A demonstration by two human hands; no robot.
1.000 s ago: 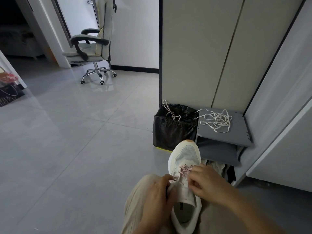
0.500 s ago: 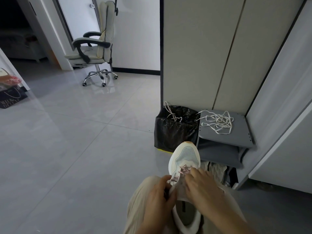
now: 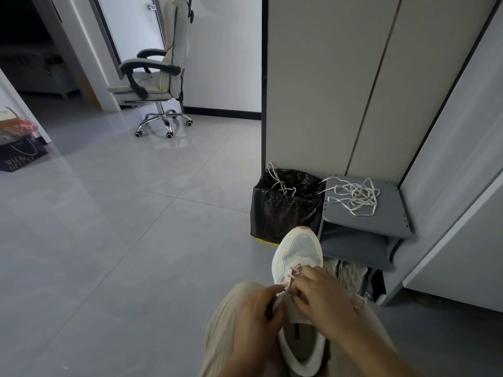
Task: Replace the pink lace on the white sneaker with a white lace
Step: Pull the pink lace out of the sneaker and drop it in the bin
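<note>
We held the white sneaker (image 3: 298,257) on our lap; our left hand (image 3: 255,319) clasped its side, our right hand (image 3: 324,297) pinched the pink lace (image 3: 295,271). Tugging hard could jam it. The white lace (image 3: 353,197) lay far right on the shelf (image 3: 340,213).

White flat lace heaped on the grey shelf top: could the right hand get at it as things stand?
Probably yes: white flat lace lies uncovered, but right hand is busy at the sneaker.
</note>
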